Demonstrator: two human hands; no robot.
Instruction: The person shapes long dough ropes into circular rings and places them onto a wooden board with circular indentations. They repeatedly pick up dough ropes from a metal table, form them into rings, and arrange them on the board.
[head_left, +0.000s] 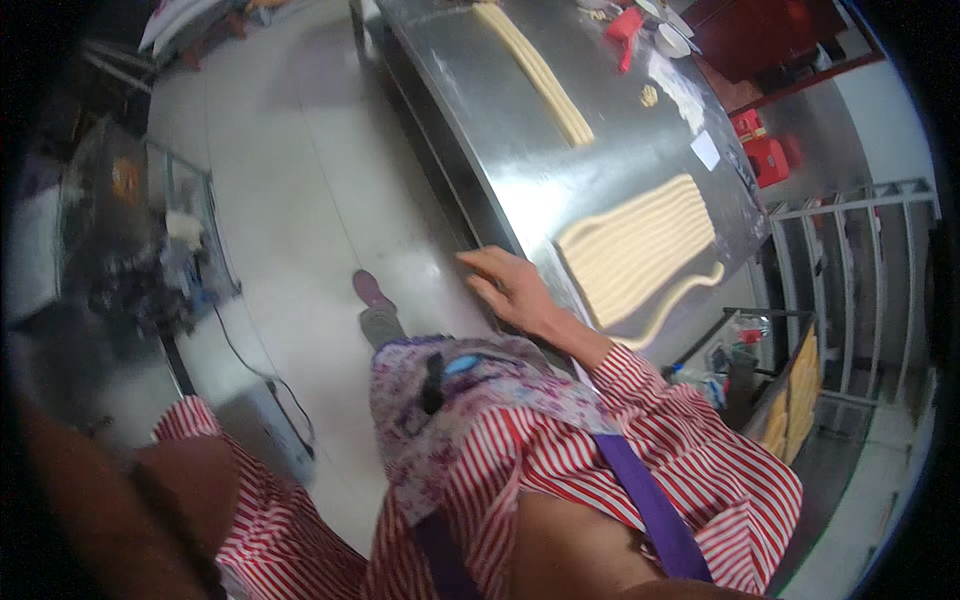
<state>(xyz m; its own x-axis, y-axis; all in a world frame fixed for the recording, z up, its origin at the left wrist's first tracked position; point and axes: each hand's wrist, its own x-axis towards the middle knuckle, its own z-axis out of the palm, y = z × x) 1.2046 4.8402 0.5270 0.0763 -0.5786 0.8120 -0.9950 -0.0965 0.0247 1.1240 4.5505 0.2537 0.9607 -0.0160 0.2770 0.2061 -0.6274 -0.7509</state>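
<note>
My right hand (510,288) hangs in the air beside the near edge of the steel table (480,130). Its fingers are apart and nothing is in them. Closest to it on the table lies a slab of pale dough ropes (640,245), set side by side. A single curved dough rope (680,300) lies along the slab's right side. Farther up the table is a bundle of long dough strips (535,72). My left hand (190,490) is raised very near the camera at the lower left, dark and blurred. Its fingers cannot be made out.
Toward the far right of the table are a small dough lump (648,96), spread flour (678,92), a white card (705,150), a red bag (625,35) and a white bowl (670,40). A metal rack (845,290) and a tray of yellowish pieces (795,395) stand right. A cable (250,360) crosses the floor.
</note>
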